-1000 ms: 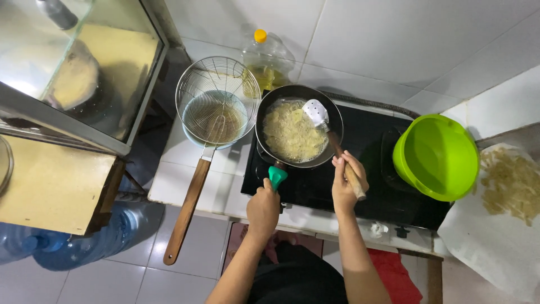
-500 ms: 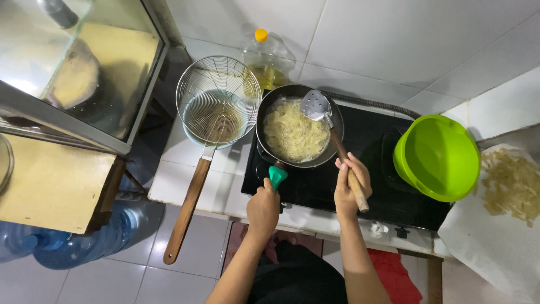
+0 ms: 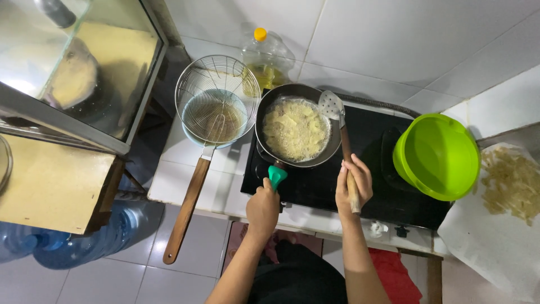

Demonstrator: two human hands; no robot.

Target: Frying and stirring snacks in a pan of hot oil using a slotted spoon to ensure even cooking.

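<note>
Head view. The left hand has its fingers closed round the teal-green handle of a dark round frying pan, which sits on the black flat stove at its rear left corner. The pan holds pale yellow pieces in bubbling oil. The right hand has its fingers wrapped round the wooden handle of a perforated metal spatula; the blade rests at the pan's rear right rim. Just left of the pan, a round wire-mesh strainer with a long wooden handle lies across a bowl on the white tiled table. A lime-green plastic bowl stands at the stove's right edge. A clear plastic oil bottle with a yellow cap stands behind the pan, against the wall.
</note>
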